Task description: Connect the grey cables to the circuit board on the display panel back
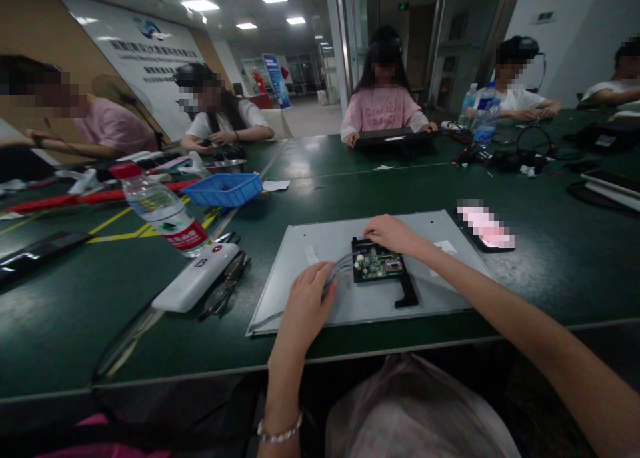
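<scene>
A pale grey flat panel lies on the green table in front of me. On it rests a black plastic bracket holding a green circuit board. Grey cables run leftward from the board. My left hand is closed around these cables, left of the board, with the thumb and fingers curled together. At the far edge of the bracket is my right hand, its fingers bent down onto the black frame. What its fingertips grip, if anything, is hidden.
To the left are a white power bank, eyeglasses, a water bottle with a red cap and a blue basket. A phone lies right of the panel. Across the table, a person in pink holds a dark panel.
</scene>
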`<action>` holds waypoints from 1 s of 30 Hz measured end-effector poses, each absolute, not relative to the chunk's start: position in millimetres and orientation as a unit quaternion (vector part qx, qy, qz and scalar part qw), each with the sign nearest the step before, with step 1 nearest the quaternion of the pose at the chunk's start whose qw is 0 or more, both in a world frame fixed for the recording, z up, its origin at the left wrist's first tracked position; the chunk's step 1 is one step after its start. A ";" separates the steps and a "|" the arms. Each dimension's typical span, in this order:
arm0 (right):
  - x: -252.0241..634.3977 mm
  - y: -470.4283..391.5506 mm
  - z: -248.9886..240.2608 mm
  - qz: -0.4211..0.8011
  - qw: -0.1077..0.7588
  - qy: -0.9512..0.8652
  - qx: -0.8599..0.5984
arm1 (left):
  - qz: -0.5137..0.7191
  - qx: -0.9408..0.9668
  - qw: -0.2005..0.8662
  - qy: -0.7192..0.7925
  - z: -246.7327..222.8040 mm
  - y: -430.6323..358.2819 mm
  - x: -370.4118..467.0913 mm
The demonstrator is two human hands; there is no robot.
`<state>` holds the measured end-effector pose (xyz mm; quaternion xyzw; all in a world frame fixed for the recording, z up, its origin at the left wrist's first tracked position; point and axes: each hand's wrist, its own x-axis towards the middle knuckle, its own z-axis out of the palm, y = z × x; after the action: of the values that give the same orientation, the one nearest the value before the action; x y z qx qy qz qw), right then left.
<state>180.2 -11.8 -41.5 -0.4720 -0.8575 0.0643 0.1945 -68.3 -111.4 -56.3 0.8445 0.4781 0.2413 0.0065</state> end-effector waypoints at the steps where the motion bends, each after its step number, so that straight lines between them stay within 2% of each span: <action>1: 184.4 -13.5 -38.9 0.057 0.196 -0.855 -0.476 | 0.241 0.845 0.008 0.478 -56.2 -111.7 -68.2; 10: 252.0 -34.3 -39.8 -0.034 0.178 -0.815 -0.551 | 0.230 0.838 -0.002 0.496 -58.1 -111.5 -68.7; 15: 269.9 -43.4 -53.0 0.016 0.146 -0.819 -0.555 | 0.243 0.829 -0.013 0.503 -57.7 -114.1 -68.4; 22: 280.8 -44.7 -54.5 0.050 0.169 -0.830 -0.529 | 0.280 0.825 -0.039 0.489 -52.5 -111.7 -65.6; 30: 264.2 -47.9 -52.5 -0.021 0.117 -0.844 -0.522 | 0.258 0.846 -0.004 0.466 -43.9 -130.5 5.7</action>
<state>264.2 -47.9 -52.5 -0.5224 -0.8444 -0.0213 0.1166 5.7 -130.5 -43.9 0.8461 0.4665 0.2578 -0.0035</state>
